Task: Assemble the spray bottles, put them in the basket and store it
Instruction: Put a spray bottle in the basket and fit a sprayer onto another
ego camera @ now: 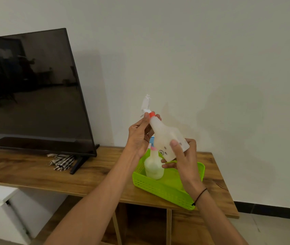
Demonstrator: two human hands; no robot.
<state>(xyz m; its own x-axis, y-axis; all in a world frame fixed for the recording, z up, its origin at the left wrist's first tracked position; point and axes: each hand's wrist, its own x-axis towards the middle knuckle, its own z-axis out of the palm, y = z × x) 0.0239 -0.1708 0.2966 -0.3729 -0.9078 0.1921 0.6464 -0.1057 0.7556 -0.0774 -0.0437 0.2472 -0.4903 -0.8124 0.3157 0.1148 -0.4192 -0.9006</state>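
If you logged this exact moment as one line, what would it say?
step: fitting white sprayer head | left hand: at red collar | right hand: holds translucent plastic bottle | green perforated basket: one bottle inside

This looks like a living room in a home. A large black flat-screen television (29, 89) stands on its feet on a long wood-grain desk (91, 175) pushed against a plain off-white painted wall (211, 68). A crumpled black-and-white checked cloth (61, 162) lies beside the television's foot. A dark skirting strip (271, 210) runs along the wall above pale floor tiles (271, 228), and a white cabinet (0, 209) sits at lower left.
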